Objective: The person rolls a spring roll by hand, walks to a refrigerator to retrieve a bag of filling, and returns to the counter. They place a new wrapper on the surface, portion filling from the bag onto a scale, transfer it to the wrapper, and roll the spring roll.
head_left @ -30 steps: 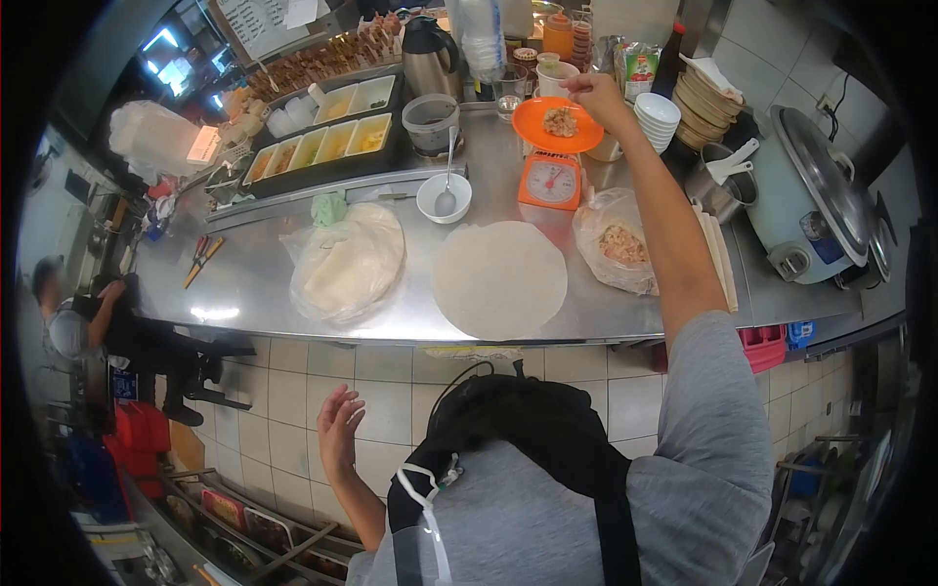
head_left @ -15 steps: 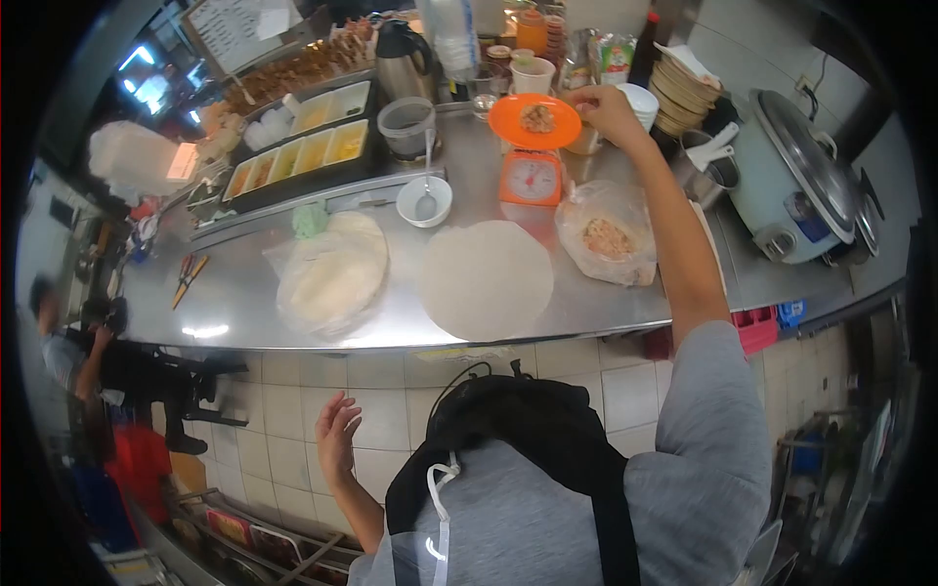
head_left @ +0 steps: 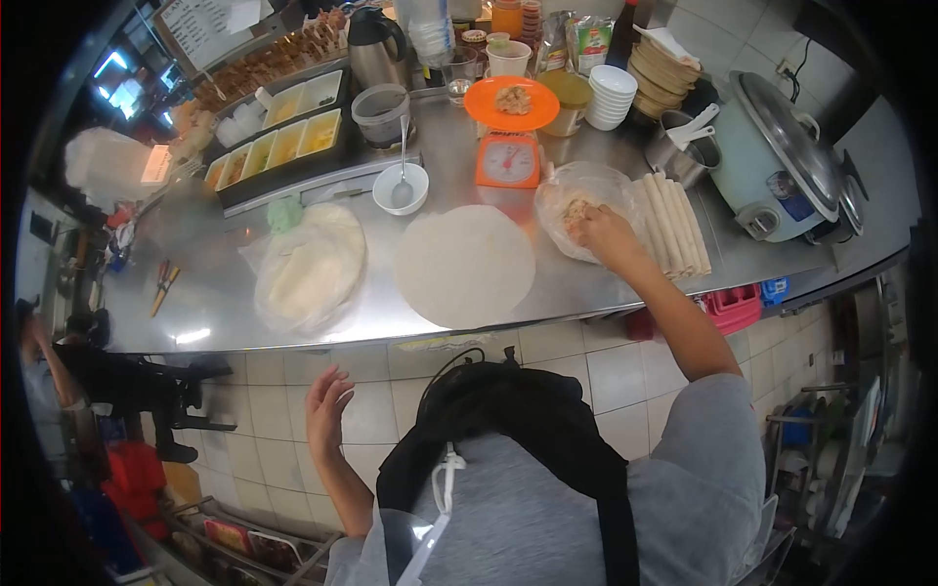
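My right hand (head_left: 608,236) reaches into an open plastic bag of filling (head_left: 576,215); its fingertips are in the filling and whether they pinch any is hidden. Below the counter's front edge hangs my left hand (head_left: 329,400), empty, fingers apart. A round white wrapper sheet (head_left: 465,266) lies flat left of the bag. Further left is a stack of sheets in plastic (head_left: 311,273). Behind the bag, an orange scale (head_left: 507,159) carries an orange plate (head_left: 481,98) with a small mound of filling (head_left: 513,99). Several long white rolls (head_left: 674,227) lie right of the bag.
A white bowl with a spoon (head_left: 400,188) stands behind the sheets. Black ingredient trays (head_left: 283,146) are at the back left, a large cooker (head_left: 777,161) at the right. Orange-handled scissors (head_left: 164,288) lie at the left. A seated person (head_left: 127,376) is at the far left.
My right hand has moved from beside the orange plate down into the bag of filling. The rolls, partly hidden by my arm before, now show. The whole view has shifted slightly.
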A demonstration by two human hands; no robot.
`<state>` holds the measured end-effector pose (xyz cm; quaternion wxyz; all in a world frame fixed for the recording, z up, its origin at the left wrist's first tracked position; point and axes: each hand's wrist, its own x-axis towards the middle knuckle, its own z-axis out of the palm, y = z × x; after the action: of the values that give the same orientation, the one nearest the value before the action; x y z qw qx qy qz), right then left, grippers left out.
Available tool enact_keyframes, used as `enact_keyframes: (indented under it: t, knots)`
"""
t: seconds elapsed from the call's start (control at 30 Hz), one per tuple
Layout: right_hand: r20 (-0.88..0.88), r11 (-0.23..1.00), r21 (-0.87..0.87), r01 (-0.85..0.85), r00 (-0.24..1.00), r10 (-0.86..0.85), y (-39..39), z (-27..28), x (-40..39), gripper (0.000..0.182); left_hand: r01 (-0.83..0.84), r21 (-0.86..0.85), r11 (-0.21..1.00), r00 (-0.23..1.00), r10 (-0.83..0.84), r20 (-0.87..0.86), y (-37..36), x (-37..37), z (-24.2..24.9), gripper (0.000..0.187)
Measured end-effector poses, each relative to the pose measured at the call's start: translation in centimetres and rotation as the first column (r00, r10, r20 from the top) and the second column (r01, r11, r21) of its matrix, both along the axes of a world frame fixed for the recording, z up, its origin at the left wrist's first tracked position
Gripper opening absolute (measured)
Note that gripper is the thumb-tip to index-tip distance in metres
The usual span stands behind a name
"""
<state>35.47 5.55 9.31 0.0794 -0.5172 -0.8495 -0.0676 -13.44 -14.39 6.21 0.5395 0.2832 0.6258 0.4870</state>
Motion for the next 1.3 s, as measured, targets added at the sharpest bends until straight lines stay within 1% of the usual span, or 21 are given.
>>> enact_keyframes:
  t: [0.17,0.23,0.27,0.33,0.37,0.43,0.5,0.57,0.63,0.67,0.73,0.77,0.83,0.93,0.97,1.03,1.07,1.13,1.23,1.27,1.3]
  knots:
    - [-0.006,0.989,-0.061,0.134,0.991,-0.134,0.8,-1.1,1.2,0.012,0.018,0.011,1.0,0.999,-0.019,0.045,0.0,-0.3,-0.4,0.038]
    - [-0.309,0.977,-0.132,0.167,0.93,-0.201,0.2,1.1,1.0,0.011,-0.002,0.016,1.0,0.999,0.001,0.045,-0.4,-0.1,0.0,0.037]
    - [-0.31,0.978,-0.128,0.163,0.93,-0.196,0.3,1.5,1.3,0.011,-0.005,0.02,1.0,0.999,0.005,0.045,-0.6,-0.3,-0.1,0.037]
    - [-0.573,0.928,-0.324,0.187,0.742,-0.349,0.9,2.2,2.0,0.016,-0.041,0.013,0.999,0.998,0.04,0.053,-1.5,-0.8,-0.7,0.037]
    - [-0.573,0.931,-0.318,0.181,0.745,-0.341,1.8,2.7,2.0,0.016,-0.048,0.019,0.999,0.997,0.047,0.055,-1.9,-1.1,-1.0,0.037]
    - [-0.788,0.965,-0.253,0.066,0.564,-0.245,5.0,4.0,2.1,0.02,-0.075,-0.001,0.997,0.995,0.075,0.07,-2.6,-1.5,-1.5,0.037]
    - [-0.828,0.982,-0.187,0.013,0.536,-0.164,9.2,6.7,0.4,0.022,-0.067,0.002,0.998,0.995,0.067,0.071,-2.9,-1.7,-1.6,0.039]
    - [-0.741,0.962,-0.241,0.131,0.615,-0.27,13.0,9.5,-2.3,0.022,-0.06,0.011,0.998,0.996,0.059,0.071,-3.1,-1.6,-1.4,0.042]
    - [-0.896,0.989,-0.104,-0.1,0.44,-0.05,19.5,7.3,-3.2,0.019,-0.074,0.028,0.997,0.996,0.072,0.058,-3.2,-1.4,-0.8,0.043]
    - [-0.899,0.99,-0.092,-0.104,0.437,-0.037,21.2,6.5,-3.9,0.019,-0.078,0.04,0.996,0.996,0.075,0.055,-3.4,-1.4,-0.5,0.043]
    - [-0.812,0.988,-0.037,0.149,0.572,-0.117,23.5,6.3,-5.5,0.021,-0.106,0.037,0.994,0.994,0.105,0.03,-4.0,-1.4,-0.3,0.044]
    - [-0.813,0.989,-0.029,0.143,0.572,-0.106,23.4,6.8,-6.0,0.021,-0.112,0.046,0.993,0.993,0.111,0.031,-4.4,-1.6,-0.4,0.044]
    - [-0.571,0.97,0.029,0.24,0.801,-0.181,22.4,7.7,-6.8,0.022,-0.149,0.021,0.989,0.989,0.15,-0.003,-5.4,-2.0,-0.8,0.045]
    - [-0.462,0.984,-0.039,0.171,0.87,-0.17,22.5,7.5,-6.0,0.02,-0.227,-0.016,0.974,0.973,0.228,0.032,-6.8,-2.4,-1.6,0.04]
    - [-0.459,0.984,-0.05,0.169,0.872,-0.173,22.1,7.6,-5.8,0.02,-0.23,-0.028,0.973,0.973,0.231,0.031,-7.1,-2.4,-1.7,0.04]
    - [-0.657,0.959,0.121,0.256,0.745,-0.116,20.4,8.4,-5.1,0.015,-0.224,-0.025,0.974,0.973,0.225,0.053,-7.3,-2.5,-1.7,0.041]
    - [-0.655,0.959,0.112,0.26,0.745,-0.125,19.2,9.4,-4.4,0.015,-0.221,-0.036,0.975,0.974,0.222,0.051,-7.2,-2.4,-1.5,0.041]
    - [-0.774,0.997,-0.042,0.071,0.629,-0.077,16.3,11.1,-3.0,0.014,-0.238,-0.033,0.971,0.97,0.239,0.037,-6.8,-2.1,-1.0,0.042]
    - [-0.798,0.987,-0.158,-0.036,0.594,-0.106,12.2,10.7,-0.8,0.01,-0.202,-0.041,0.979,0.979,0.203,0.017,-5.9,-2.4,-1.1,0.041]
    - [-0.796,0.986,-0.163,-0.033,0.595,-0.112,10.7,10.7,-0.6,0.01,-0.199,-0.047,0.979,0.98,0.2,0.018,-5.5,-2.2,-1.0,0.041]
    - [-0.723,0.969,-0.245,-0.019,0.67,-0.169,9.0,10.8,-0.4,0.009,-0.177,-0.049,0.983,0.984,0.178,0.009,-5.0,-2.0,-0.9,0.041]
